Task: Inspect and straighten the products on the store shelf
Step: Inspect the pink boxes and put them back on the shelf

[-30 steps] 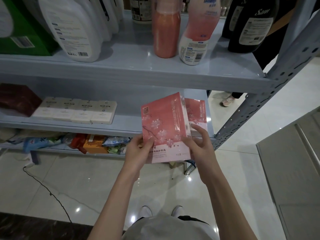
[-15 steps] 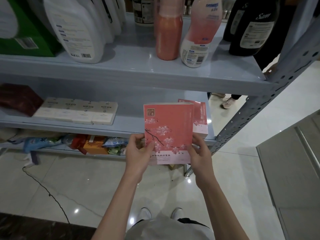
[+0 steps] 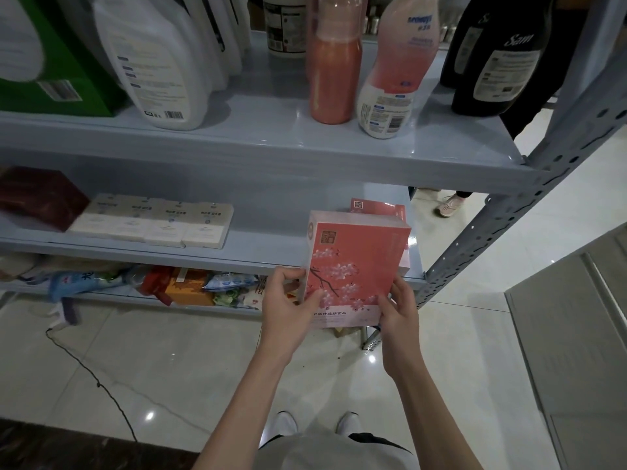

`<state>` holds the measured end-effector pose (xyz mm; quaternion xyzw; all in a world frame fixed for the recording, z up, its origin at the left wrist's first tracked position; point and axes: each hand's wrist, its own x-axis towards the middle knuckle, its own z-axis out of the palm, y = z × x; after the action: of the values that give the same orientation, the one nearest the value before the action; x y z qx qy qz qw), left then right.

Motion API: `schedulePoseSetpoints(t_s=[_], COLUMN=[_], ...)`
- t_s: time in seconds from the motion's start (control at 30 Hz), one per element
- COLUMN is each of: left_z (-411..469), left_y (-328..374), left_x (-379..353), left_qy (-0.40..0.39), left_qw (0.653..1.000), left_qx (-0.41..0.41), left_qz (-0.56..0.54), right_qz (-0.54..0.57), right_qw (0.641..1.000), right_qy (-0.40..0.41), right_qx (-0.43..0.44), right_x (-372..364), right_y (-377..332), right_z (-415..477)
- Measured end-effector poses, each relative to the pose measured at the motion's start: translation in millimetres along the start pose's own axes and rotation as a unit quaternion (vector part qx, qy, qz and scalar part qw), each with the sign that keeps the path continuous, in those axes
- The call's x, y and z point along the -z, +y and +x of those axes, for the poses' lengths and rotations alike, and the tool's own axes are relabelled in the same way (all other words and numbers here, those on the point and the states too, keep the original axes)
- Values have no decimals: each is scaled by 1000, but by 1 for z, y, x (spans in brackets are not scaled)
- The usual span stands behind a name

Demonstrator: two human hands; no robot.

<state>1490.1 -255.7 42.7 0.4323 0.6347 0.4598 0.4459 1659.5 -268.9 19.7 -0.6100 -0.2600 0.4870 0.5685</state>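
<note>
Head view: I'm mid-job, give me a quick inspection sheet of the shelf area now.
Surface: grey metal middle shelf, glossy, partly bare.
Job's things: pink cardboard box with blossom print held at the shelf's front edge; matching pink box behind it; row of cream boxes side by side.
Clutter: jumbled coloured packets on the bottom shelf.
Hands: left hand and right hand grip the held box's lower sides.
Cables: black cable trailing across the floor tiles.
Surroundings: someone's pale shoe beyond the rack; beige cabinet at right.
</note>
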Motion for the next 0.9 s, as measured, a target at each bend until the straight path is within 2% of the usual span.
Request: schedulePoseSetpoints(t_s=[0.2,0.63,0.77,0.9], left_z=[6,20,19,17], left_y=[-3,-8,-5,-4], left_x=[-2,12,13,14], left_qy=[10,57,52,19], left_qw=[999,993,994,996], left_qx=[32,91,74,52], left_qz=[-10,-56,-62,-68], right_qz=[-10,-131,-121,-38], right_qw=[1000,970,972,986], right_qy=[-14,-155,-153,-147], right_qx=[19,131,134,64], right_x=[-1,-8,-10,-6], right_y=[0,-19,-22,-26], right_z=[0,-11,-13,-11])
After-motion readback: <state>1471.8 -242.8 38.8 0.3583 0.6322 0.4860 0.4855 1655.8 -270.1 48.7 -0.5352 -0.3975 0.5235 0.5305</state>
